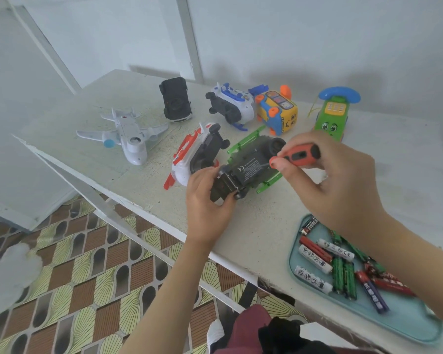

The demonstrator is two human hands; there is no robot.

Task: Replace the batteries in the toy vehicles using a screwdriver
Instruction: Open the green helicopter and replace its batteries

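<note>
Over the table (253, 226), left fingers (202, 176) grip the upturned green toy (251, 167); right fingers (278, 163) pinch the screwdriver (302, 154).

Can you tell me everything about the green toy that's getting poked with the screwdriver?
The green toy vehicle is upside down on the white table, so its dark plastic belly faces up, with small white print and a CE mark. Bright green see-through rails run along both long sides, and black wheels show at the ends. The left hand holds its near end. The right hand holds an orange-and-black screwdriver whose thin tip touches the belly. A red-and-white toy lies close beside it.
</note>
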